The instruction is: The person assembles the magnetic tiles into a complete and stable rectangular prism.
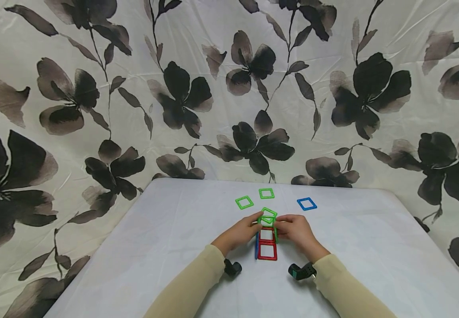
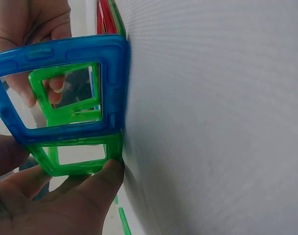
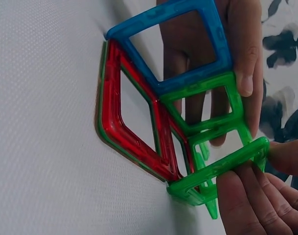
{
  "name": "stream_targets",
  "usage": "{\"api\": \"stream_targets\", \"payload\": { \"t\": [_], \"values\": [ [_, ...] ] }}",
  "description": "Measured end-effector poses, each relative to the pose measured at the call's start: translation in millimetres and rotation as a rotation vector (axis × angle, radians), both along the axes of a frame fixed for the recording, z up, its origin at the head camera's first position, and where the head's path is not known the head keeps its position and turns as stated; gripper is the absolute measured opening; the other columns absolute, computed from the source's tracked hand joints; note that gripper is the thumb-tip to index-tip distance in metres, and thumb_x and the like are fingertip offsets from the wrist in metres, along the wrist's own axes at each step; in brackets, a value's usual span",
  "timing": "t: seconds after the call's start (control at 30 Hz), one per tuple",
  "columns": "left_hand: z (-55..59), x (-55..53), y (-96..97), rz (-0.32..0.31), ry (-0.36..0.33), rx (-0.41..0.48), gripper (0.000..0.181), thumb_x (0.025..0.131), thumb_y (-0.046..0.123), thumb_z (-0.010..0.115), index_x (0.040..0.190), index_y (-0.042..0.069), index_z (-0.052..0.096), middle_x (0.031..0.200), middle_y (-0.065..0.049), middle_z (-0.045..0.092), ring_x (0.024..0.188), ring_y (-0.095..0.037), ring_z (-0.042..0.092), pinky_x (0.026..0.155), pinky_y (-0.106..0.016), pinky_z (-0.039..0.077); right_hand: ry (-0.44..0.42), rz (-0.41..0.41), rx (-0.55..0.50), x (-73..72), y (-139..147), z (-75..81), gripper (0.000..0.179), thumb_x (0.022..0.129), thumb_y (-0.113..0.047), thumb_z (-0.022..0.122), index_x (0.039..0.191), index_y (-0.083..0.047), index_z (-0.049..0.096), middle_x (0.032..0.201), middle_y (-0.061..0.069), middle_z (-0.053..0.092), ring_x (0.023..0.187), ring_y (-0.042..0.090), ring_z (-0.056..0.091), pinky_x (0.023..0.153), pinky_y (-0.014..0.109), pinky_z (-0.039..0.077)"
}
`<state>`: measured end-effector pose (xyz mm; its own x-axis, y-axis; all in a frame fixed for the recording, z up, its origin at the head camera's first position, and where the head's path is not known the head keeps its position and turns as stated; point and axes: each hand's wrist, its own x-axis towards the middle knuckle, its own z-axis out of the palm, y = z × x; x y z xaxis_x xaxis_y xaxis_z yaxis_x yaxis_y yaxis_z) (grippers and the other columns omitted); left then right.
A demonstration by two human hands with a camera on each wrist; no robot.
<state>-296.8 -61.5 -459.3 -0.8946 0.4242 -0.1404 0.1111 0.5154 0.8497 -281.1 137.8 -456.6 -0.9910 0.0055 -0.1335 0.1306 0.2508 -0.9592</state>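
Note:
Square magnetic tiles form a small structure between the hands. Two red tiles (image 1: pixel 267 259) lie in a row, green edging showing beneath them in the right wrist view. Along their left side stands a blue tile (image 3: pixel 220 49), joined to an upright green tile (image 3: pixel 197 88). My left hand (image 1: pixel 243 232) pinches that green tile, thumb at its top corner and fingers behind it. Opposite, my right hand (image 1: pixel 298 232) holds another green tile (image 3: pixel 219 166) between thumb and fingers, at the structure's right side. Further green frames cross at the far end, partly hidden by the fingers.
Beyond the structure, a green tile (image 1: pixel 247 206) lies to the left, with another green tile (image 1: pixel 267 197) farther back. A loose blue tile (image 1: pixel 310 208) lies to the right. The white table (image 1: pixel 134 265) ends at a flower-print cloth (image 1: pixel 221 110) behind.

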Motion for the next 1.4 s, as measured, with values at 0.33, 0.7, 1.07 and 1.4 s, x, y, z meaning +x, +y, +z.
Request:
{"api": "stream_targets", "payload": {
  "t": [0.33,0.7,1.07,1.4],
  "values": [
    [1.0,-1.6,0.8,0.007,0.007,-0.007,0.052,0.103,0.030,0.045,0.153,0.028,0.031,0.156,-0.003,0.036,0.144,-0.025,0.034,0.116,-0.051,0.029,0.009,0.005,0.001,-0.9,-0.4,2.1,0.034,0.091,-0.018,0.066,0.120,0.000,0.065,0.112,0.016,0.069,0.081,0.016,0.070,0.075,0.033,0.060],
    [-3.0,-1.4,0.1,0.024,-0.004,-0.005,0.052,0.102,0.030,0.046,0.152,0.030,0.032,0.156,-0.004,0.035,0.146,-0.026,0.029,0.117,-0.054,0.025,0.012,0.005,0.011,-2.7,-0.5,-5.4,0.034,0.091,-0.020,0.066,0.120,-0.001,0.066,0.114,0.014,0.069,0.082,0.016,0.069,0.075,0.033,0.060],
    [-4.4,-0.5,1.8,0.037,-0.054,0.033,0.054,0.102,0.034,0.048,0.153,0.030,0.030,0.158,-0.004,0.032,0.145,-0.029,0.031,0.114,-0.056,0.031,0.038,0.023,0.079,0.6,0.4,0.2,0.034,0.091,-0.022,0.066,0.119,-0.001,0.066,0.105,0.011,0.072,0.079,0.016,0.070,0.074,0.033,0.060],
    [-3.8,0.3,1.0,0.035,-0.035,0.016,0.053,0.102,0.033,0.048,0.152,0.031,0.031,0.157,-0.003,0.034,0.145,-0.028,0.030,0.115,-0.056,0.027,0.073,0.049,0.197,-2.9,8.4,3.5,0.033,0.091,-0.024,0.066,0.117,-0.004,0.066,0.104,0.011,0.072,0.079,0.017,0.070,0.072,0.033,0.060]
  ]
}}
